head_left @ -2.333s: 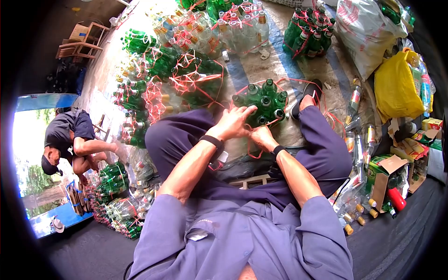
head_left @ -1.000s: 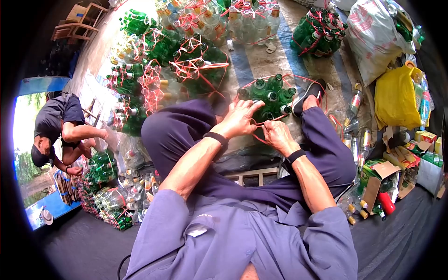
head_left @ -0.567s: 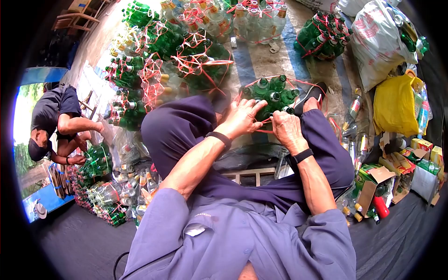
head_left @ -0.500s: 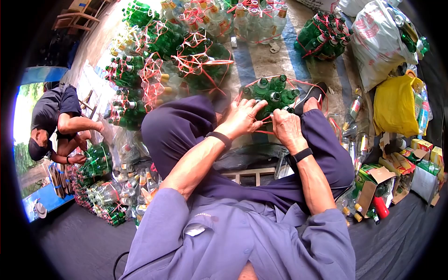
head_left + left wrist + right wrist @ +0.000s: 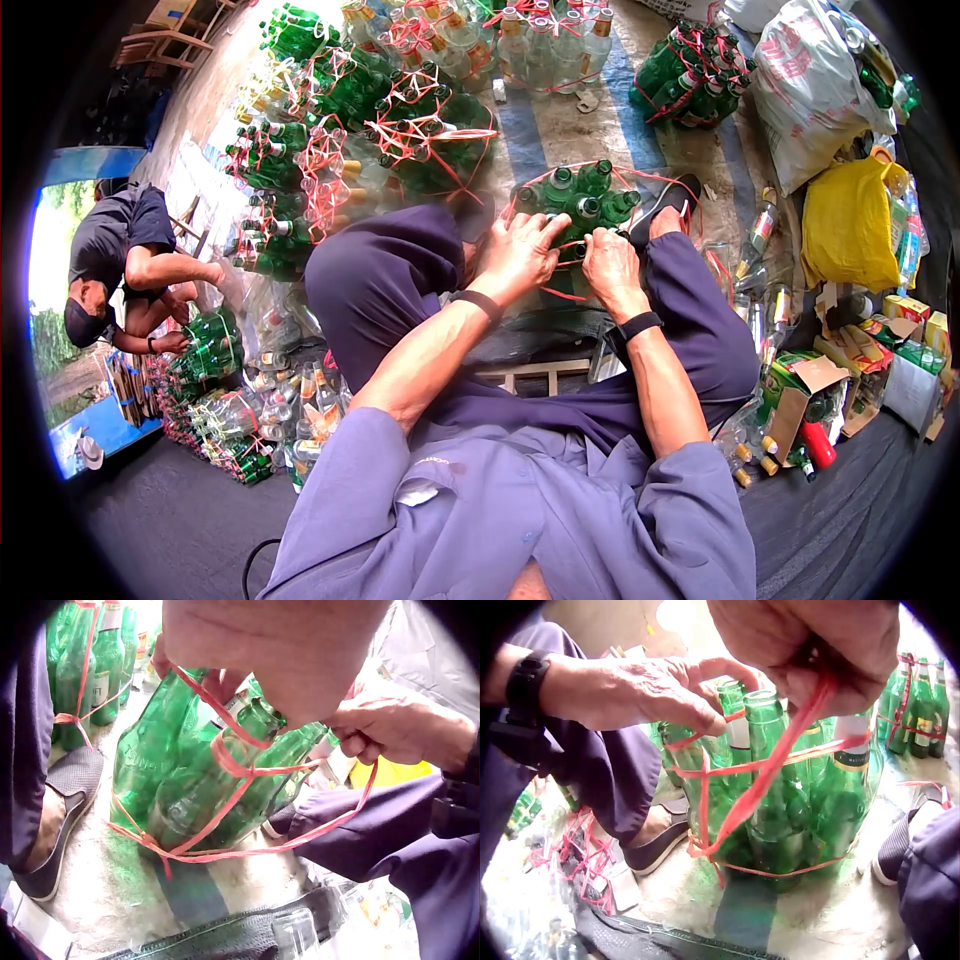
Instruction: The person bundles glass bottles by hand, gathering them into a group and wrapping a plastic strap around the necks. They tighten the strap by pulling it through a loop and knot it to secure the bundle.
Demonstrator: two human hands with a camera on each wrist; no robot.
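Right hand [image 5: 612, 265] has closed in on the green bottles [image 5: 582, 195] standing on the floor [image 5: 560, 135], pinching the red string [image 5: 769, 776] taut, while the left hand [image 5: 515, 255] presses spread fingers on the necks, so the binding appears to be tightening.
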